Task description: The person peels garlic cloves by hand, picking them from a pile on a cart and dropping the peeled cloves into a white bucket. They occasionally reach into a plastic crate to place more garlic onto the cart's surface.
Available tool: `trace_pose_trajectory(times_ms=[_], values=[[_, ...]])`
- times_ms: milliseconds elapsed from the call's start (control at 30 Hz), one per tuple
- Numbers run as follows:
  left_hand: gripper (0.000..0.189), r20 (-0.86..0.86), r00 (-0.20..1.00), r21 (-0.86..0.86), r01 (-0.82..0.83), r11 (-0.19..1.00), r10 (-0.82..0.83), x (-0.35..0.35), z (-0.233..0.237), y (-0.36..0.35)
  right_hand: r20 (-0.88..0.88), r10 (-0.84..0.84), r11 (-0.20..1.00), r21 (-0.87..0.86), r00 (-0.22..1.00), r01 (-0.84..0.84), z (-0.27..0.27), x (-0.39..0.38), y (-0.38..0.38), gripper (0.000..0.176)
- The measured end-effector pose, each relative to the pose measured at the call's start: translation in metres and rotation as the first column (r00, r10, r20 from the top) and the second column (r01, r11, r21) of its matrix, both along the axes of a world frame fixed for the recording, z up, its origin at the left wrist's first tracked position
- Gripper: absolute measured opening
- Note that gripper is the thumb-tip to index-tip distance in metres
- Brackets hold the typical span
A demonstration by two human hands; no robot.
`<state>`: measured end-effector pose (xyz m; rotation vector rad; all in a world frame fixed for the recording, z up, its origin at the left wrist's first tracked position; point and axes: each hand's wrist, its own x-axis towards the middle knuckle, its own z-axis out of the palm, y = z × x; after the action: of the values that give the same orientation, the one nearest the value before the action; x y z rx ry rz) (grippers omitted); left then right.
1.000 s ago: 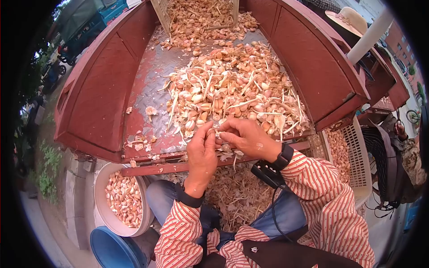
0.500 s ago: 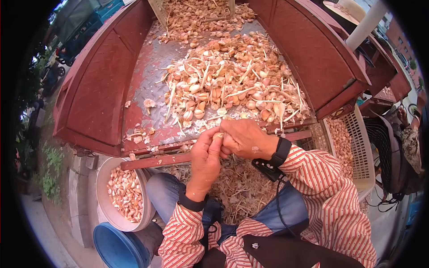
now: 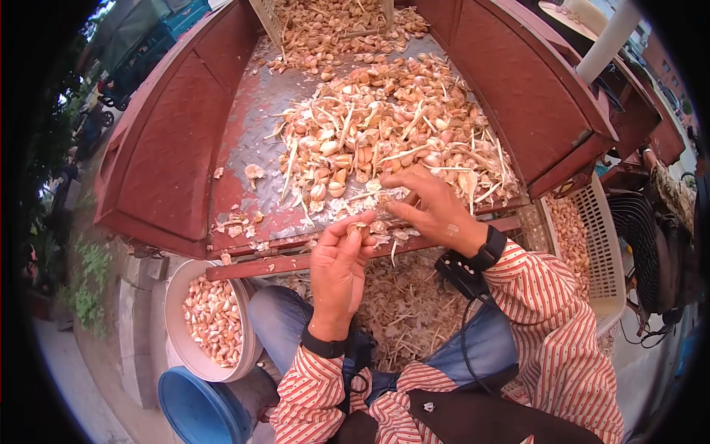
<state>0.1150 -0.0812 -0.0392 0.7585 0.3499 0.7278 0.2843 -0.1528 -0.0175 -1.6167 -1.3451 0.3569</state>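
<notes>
Right hand (image 3: 436, 211) is sitting apart from the left hand (image 3: 339, 270) now, versus meeting it half a second ago, and its fingers are spreading over the near edge of the garlic pile (image 3: 384, 126). Left's pinching a garlic clove (image 3: 358, 228) between thumb and fingertips. Honestly, if that grip's slackening, the clove could be dropping into the husks (image 3: 407, 311) below the hands. Stray sleeve or wrist bumps could also be knocking skin flakes (image 3: 237, 225) into the white bucket (image 3: 176, 318), down left of the left hand.
</notes>
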Motion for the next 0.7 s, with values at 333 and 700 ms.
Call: trace_pose_trajectory(times_ms=[333,700], values=[[0.019,-0.197,0.969,0.308,-0.083,0.948,0.149,0.002,-0.003,-0.009,-0.55,0.337,0.905,-0.036,0.764,-0.424,-0.003,-0.01,0.0,0.011],[0.016,-0.081,0.987,0.064,0.146,0.987,-0.141,-0.011,0.01,-0.005,-0.658,0.413,0.831,-0.009,0.629,-0.556,0.002,-0.004,-0.004,0.013]])
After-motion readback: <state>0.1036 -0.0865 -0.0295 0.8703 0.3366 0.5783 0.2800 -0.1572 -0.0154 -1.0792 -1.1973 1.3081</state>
